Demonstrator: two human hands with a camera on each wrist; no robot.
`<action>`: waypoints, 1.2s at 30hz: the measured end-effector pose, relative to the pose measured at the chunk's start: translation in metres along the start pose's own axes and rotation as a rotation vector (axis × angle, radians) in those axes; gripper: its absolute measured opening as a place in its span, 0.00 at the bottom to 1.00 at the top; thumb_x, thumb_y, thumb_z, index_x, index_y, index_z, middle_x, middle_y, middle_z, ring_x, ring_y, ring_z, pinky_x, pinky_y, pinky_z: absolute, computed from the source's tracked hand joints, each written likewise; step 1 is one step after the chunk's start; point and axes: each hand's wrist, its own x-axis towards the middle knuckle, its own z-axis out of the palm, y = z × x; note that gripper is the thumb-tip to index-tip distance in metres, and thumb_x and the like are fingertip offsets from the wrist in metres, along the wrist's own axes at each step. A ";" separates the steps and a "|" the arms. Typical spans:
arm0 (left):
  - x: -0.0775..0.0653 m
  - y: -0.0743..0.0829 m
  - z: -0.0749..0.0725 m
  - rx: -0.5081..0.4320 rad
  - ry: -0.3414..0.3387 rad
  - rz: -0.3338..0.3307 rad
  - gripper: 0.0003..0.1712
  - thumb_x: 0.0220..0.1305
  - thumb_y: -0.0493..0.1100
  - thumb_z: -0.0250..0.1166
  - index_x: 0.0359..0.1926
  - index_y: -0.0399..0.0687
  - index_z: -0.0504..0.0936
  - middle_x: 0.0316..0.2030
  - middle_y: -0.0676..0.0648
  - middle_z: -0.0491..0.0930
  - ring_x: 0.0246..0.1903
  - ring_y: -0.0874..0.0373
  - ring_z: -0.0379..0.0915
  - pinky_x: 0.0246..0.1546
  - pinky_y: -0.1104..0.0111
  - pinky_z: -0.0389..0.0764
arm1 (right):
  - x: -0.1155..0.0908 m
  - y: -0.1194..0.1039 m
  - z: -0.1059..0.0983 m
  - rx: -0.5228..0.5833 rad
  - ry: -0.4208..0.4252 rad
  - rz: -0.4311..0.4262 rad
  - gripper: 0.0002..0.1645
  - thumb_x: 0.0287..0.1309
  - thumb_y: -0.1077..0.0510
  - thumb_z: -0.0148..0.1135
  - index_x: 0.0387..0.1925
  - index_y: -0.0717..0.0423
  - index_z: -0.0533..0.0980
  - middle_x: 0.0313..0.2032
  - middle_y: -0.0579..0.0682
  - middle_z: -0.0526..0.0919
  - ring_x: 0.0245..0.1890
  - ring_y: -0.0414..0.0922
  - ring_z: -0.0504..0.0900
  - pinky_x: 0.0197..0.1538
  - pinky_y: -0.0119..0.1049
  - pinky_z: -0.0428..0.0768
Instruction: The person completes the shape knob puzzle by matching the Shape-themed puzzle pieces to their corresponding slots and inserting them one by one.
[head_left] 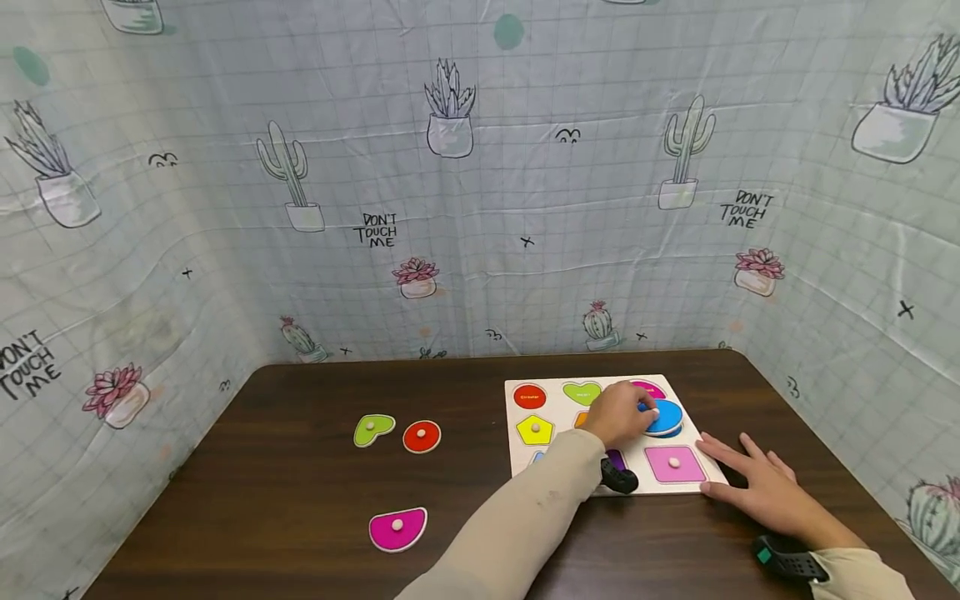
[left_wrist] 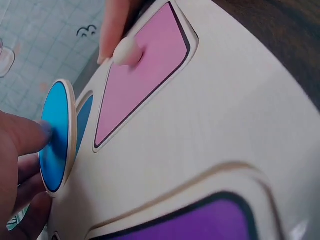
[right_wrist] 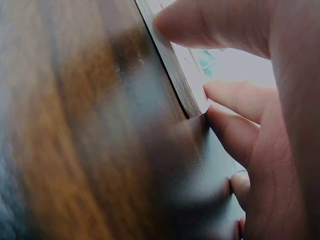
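My left hand [head_left: 618,414] pinches a blue oval puzzle piece [head_left: 664,417] over the right side of a white shape puzzle board [head_left: 558,458]. In the left wrist view the blue piece [left_wrist: 56,135] stands tilted beside its blue recess [left_wrist: 84,120], and whether it touches the board there I cannot tell. My right hand [head_left: 768,492] lies at the board's near right corner, fingers spread, thumb and fingertips touching its edges. A knobbed pink quadrilateral piece [head_left: 663,471] and a yellow pentagon [head_left: 536,432] sit in the board. My left forearm hides part of it.
On the brown table [head_left: 300,483], left of the board, lie a green heart piece [head_left: 381,422], a red circle [head_left: 413,437] and a magenta half-circle [head_left: 386,532]. The board's red circle recess [head_left: 530,402] and green heart recess [head_left: 577,390] show no knobs. A patterned cloth [head_left: 480,208] surrounds the table.
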 end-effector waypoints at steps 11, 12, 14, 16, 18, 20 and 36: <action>0.000 0.004 0.010 0.126 0.038 0.036 0.06 0.64 0.56 0.69 0.36 0.66 0.90 0.36 0.62 0.80 0.40 0.69 0.73 0.45 0.78 0.73 | -0.004 0.003 0.002 0.004 0.002 0.008 0.40 0.61 0.42 0.66 0.68 0.59 0.70 0.69 0.67 0.66 0.67 0.81 0.51 0.59 0.77 0.44; 0.000 0.004 0.010 0.142 0.042 0.041 0.06 0.64 0.57 0.68 0.36 0.67 0.90 0.35 0.62 0.80 0.39 0.69 0.73 0.44 0.79 0.73 | -0.004 0.002 0.002 0.005 0.001 0.008 0.40 0.61 0.42 0.66 0.68 0.59 0.70 0.69 0.67 0.66 0.67 0.81 0.50 0.59 0.77 0.44; -0.002 0.004 0.009 0.163 0.044 0.042 0.06 0.65 0.57 0.68 0.37 0.68 0.90 0.35 0.62 0.79 0.39 0.69 0.72 0.42 0.79 0.73 | -0.003 0.001 0.002 0.006 0.001 0.005 0.40 0.61 0.42 0.66 0.68 0.58 0.70 0.69 0.66 0.66 0.67 0.80 0.51 0.59 0.77 0.44; -0.003 0.003 0.007 0.160 0.042 0.033 0.06 0.65 0.57 0.68 0.37 0.67 0.89 0.35 0.62 0.79 0.38 0.68 0.72 0.40 0.78 0.73 | -0.002 -0.001 0.001 0.004 0.000 0.001 0.40 0.61 0.42 0.66 0.68 0.58 0.70 0.69 0.65 0.67 0.67 0.80 0.51 0.59 0.77 0.45; -0.004 0.002 0.005 0.148 0.039 0.022 0.06 0.64 0.57 0.68 0.37 0.67 0.89 0.35 0.61 0.78 0.38 0.68 0.71 0.39 0.78 0.72 | 0.000 -0.002 0.001 0.001 0.002 -0.004 0.40 0.61 0.42 0.66 0.68 0.57 0.70 0.69 0.65 0.67 0.67 0.80 0.51 0.59 0.76 0.45; -0.005 0.001 0.003 0.128 0.031 0.019 0.07 0.63 0.57 0.68 0.38 0.66 0.89 0.36 0.61 0.78 0.38 0.68 0.71 0.39 0.78 0.72 | 0.000 -0.003 0.001 0.000 0.002 -0.006 0.40 0.61 0.42 0.66 0.68 0.58 0.70 0.69 0.65 0.67 0.67 0.80 0.51 0.59 0.76 0.45; -0.009 -0.001 -0.001 0.110 -0.007 0.073 0.11 0.60 0.54 0.70 0.43 0.63 0.90 0.42 0.63 0.82 0.45 0.68 0.72 0.48 0.80 0.70 | 0.000 0.000 0.001 0.004 0.003 -0.006 0.40 0.61 0.43 0.66 0.68 0.58 0.70 0.69 0.66 0.67 0.67 0.81 0.51 0.59 0.77 0.45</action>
